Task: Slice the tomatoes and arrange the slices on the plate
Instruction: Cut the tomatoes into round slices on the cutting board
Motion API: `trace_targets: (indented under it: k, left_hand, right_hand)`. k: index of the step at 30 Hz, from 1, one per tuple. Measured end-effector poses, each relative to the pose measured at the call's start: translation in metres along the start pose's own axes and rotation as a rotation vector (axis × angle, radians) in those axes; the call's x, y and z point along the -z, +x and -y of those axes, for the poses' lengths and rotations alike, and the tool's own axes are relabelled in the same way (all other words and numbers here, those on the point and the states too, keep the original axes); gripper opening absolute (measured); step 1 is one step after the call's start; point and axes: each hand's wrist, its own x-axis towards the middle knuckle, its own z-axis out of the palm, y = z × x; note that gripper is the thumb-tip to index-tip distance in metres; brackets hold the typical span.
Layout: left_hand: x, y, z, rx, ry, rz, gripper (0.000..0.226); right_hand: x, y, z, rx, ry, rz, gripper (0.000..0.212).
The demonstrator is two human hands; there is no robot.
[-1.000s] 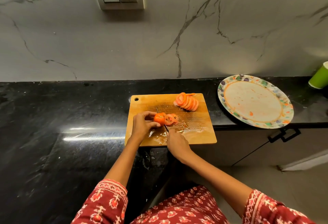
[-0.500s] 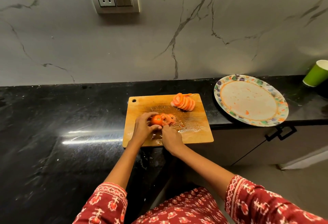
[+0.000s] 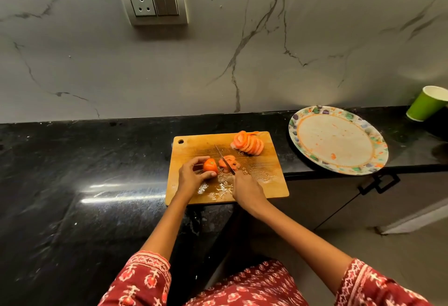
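Left hand (image 3: 190, 177) grips the uncut tomato piece (image 3: 210, 165) mid cutting board (image 3: 228, 167). Right hand (image 3: 247, 190) holds the knife (image 3: 224, 158), blade between the piece and fresh slices (image 3: 229, 162) at its 3 o'clock. Fanned slice stack (image 3: 248, 145) at board's 1 o'clock. Plate (image 3: 338, 139) on desk (image 3: 72, 184), board's 2 o'clock, holds no slices.

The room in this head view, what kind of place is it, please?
Most likely a home kitchen. A black stone counter runs under a marble-look wall with a socket and switch plate. A wooden cutting board with tomato slices lies on it, beside a patterned plate, above cabinet doors.
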Motion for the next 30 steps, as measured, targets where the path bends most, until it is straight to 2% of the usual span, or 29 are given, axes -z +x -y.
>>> trace_targets:
  k: [4,16,30]
  left_hand:
    - [-0.003,-0.002,-0.002,-0.033,0.003,-0.023,0.049]
    - [-0.005,0.001,-0.001,-0.006,-0.004,-0.039,0.048]
    - [-0.005,0.002,0.0,-0.012,-0.014,-0.041,0.048]
  right_hand:
    - [0.004,0.0,0.013,0.014,0.037,0.03,0.034]
    - [0.001,0.001,0.024,-0.103,0.015,0.095,0.027]
    - [-0.009,0.009,0.024,-0.056,0.027,0.072,0.025]
